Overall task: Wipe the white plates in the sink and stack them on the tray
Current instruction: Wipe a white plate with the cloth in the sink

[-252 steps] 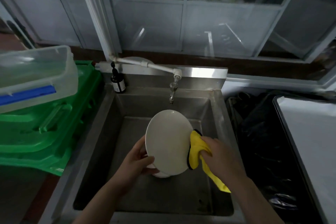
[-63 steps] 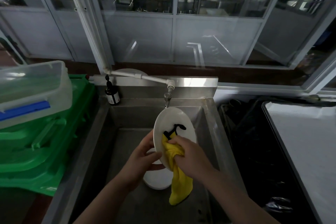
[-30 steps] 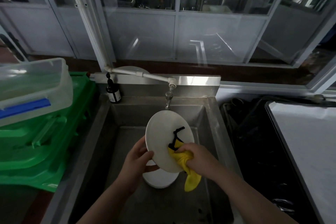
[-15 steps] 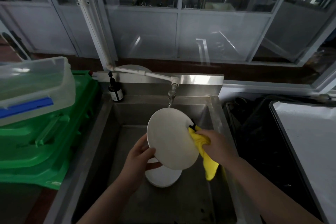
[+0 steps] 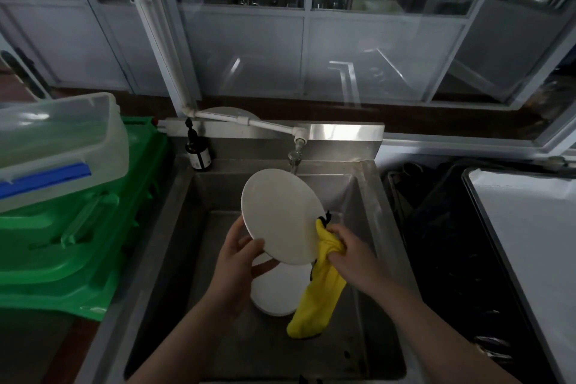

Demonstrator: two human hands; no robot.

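Plate [image 5: 282, 215] gripped in left hand [image 5: 238, 262], yellow cloth [image 5: 318, 293] clutched in right hand [image 5: 352, 256]; bottle [image 5: 198, 153] label unreadable.

Two forearms enter from bottom edge, both bare to the frame limit; no sleeve, cuff, glove, watch or ring visible. Left hand [image 5: 238, 262]: bare, thumb and fingers seen from the back. Right hand [image 5: 353, 254]: bare, knuckles and back showing.

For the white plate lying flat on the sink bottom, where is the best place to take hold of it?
Judging by its pose, grip the lower white plate at its near rim, coming from above the steel sink; its far part hides under the held white plate, and the yellow cloth hangs at its right.
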